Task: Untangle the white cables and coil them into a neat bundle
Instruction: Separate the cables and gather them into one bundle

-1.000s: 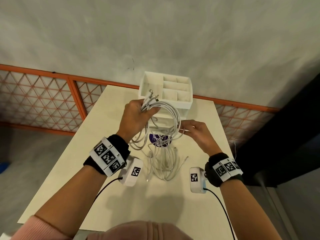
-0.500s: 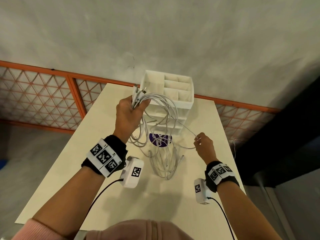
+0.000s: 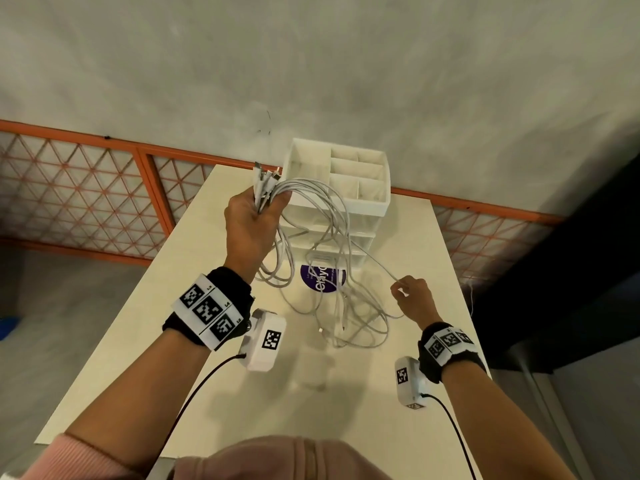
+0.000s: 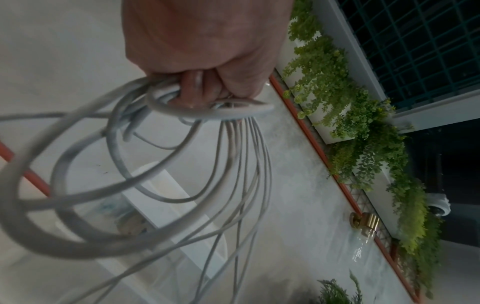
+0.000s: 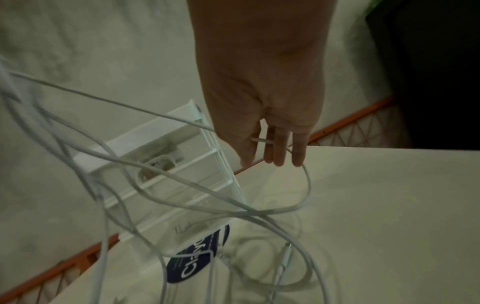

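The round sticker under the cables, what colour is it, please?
Dark purple with white lettering; head view shows it best.

The setting looks like a plain indoor room set up for recording handwork rather than a lived-in home. A rough grey plastered wall rises behind a bare cream surface, and an orange-framed lattice panel runs along the wall's foot. A white compartmented organiser with clear drawers stands at the far edge of the surface, beside a round purple sticker. The left wrist view shows hanging green plants in white planters, a teal wire grille and a white dome camera.
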Action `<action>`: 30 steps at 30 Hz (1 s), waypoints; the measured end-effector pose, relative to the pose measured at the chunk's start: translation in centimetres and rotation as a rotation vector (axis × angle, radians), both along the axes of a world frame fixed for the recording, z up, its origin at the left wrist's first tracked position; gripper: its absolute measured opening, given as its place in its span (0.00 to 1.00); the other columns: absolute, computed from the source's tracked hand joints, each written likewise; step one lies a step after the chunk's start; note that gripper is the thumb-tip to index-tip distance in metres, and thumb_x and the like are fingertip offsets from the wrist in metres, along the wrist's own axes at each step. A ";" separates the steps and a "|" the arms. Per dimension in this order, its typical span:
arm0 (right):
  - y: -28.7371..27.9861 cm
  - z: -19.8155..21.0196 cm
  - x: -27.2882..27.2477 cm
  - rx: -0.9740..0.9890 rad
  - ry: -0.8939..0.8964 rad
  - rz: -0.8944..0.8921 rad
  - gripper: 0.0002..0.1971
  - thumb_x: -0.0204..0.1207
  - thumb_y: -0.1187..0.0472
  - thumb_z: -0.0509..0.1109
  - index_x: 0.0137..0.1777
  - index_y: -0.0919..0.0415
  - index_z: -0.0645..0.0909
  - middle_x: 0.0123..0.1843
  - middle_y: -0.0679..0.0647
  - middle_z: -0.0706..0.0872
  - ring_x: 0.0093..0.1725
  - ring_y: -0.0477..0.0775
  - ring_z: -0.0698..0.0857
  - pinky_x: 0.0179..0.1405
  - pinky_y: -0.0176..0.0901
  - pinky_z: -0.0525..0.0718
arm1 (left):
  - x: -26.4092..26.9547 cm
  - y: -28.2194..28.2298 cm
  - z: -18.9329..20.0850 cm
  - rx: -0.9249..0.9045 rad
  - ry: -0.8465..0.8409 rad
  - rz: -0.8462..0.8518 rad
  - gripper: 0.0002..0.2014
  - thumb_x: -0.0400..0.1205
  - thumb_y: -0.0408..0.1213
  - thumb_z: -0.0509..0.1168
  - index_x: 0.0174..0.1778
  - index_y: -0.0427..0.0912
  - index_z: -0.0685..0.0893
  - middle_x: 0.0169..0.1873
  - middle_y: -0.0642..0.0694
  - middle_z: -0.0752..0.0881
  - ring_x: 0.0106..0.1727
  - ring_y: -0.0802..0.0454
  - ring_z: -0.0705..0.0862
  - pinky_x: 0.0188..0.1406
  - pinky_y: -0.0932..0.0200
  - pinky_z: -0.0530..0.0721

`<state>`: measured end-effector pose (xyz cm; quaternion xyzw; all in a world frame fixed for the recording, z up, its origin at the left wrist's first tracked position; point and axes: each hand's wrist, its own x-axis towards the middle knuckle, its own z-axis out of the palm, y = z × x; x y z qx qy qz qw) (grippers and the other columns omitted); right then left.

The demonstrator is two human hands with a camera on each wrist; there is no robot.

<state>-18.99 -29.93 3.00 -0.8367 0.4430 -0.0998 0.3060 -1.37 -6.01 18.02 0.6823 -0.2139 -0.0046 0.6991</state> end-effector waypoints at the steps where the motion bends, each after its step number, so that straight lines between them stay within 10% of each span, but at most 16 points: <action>1: -0.1 -0.1 0.0 -0.004 0.028 0.004 0.07 0.77 0.68 0.67 0.51 0.72 0.82 0.55 0.70 0.85 0.58 0.67 0.82 0.45 0.37 0.70 | 0.0 0.0 0.1 -0.013 0.009 0.012 0.10 0.79 0.38 0.70 0.32 0.41 0.82 0.24 0.46 0.80 0.27 0.52 0.73 0.28 0.60 0.73; 6: -0.1 -1.1 -1.7 0.287 0.288 -0.019 0.02 0.77 0.69 0.63 0.47 0.66 0.76 0.38 0.62 0.82 0.32 0.57 0.81 0.42 0.51 0.86 | 0.3 0.1 0.2 -0.013 0.017 0.007 0.15 0.79 0.39 0.70 0.26 0.47 0.78 0.12 0.58 0.72 0.17 0.61 0.64 0.23 0.63 0.67; 11: 0.0 1.1 0.3 0.241 0.336 0.206 0.47 0.64 0.66 0.81 0.80 0.60 0.57 0.78 0.69 0.64 0.75 0.67 0.71 0.72 0.56 0.74 | -0.2 -0.1 -0.6 0.157 -0.086 -0.139 0.11 0.77 0.41 0.72 0.30 0.41 0.85 0.16 0.55 0.75 0.18 0.61 0.66 0.21 0.69 0.65; 14: 2.4 6.6 2.5 0.356 0.051 0.460 0.61 0.58 0.56 0.86 0.83 0.48 0.46 0.85 0.54 0.53 0.83 0.56 0.56 0.81 0.60 0.61 | -0.7 -0.5 -1.0 0.243 -0.132 -0.197 0.12 0.78 0.42 0.71 0.28 0.47 0.82 0.14 0.56 0.76 0.18 0.62 0.69 0.20 0.71 0.65; 17: 4.7 10.2 5.0 0.328 -0.310 0.539 0.47 0.61 0.51 0.84 0.79 0.48 0.63 0.79 0.47 0.70 0.77 0.46 0.70 0.78 0.49 0.68 | -1.0 -0.7 -1.0 0.251 -0.138 -0.267 0.06 0.77 0.42 0.73 0.35 0.45 0.88 0.25 0.49 0.84 0.21 0.64 0.74 0.24 0.73 0.68; 21: 6.2 10.7 6.0 0.385 -0.385 0.527 0.07 0.77 0.59 0.71 0.48 0.63 0.86 0.52 0.60 0.91 0.57 0.58 0.88 0.67 0.48 0.79 | -0.8 -0.5 -0.3 0.068 -0.050 -0.279 0.03 0.76 0.37 0.73 0.38 0.49 0.89 0.30 0.50 0.89 0.30 0.62 0.83 0.36 0.70 0.79; 27: 4.5 6.3 4.5 0.296 -0.100 0.528 0.12 0.76 0.51 0.72 0.36 0.58 0.86 0.35 0.49 0.88 0.35 0.38 0.84 0.46 0.37 0.78 | 0.8 1.2 -0.3 -0.085 0.028 -0.052 0.16 0.79 0.35 0.70 0.25 0.49 0.77 0.12 0.60 0.72 0.17 0.63 0.64 0.21 0.70 0.65; 30: 3.7 5.1 3.6 0.345 -0.201 0.464 0.10 0.78 0.57 0.71 0.35 0.57 0.83 0.30 0.48 0.88 0.35 0.48 0.85 0.46 0.41 0.80 | 2.2 2.0 -1.9 0.007 0.059 0.061 0.21 0.79 0.37 0.71 0.23 0.47 0.70 0.10 0.58 0.70 0.15 0.63 0.65 0.21 0.67 0.65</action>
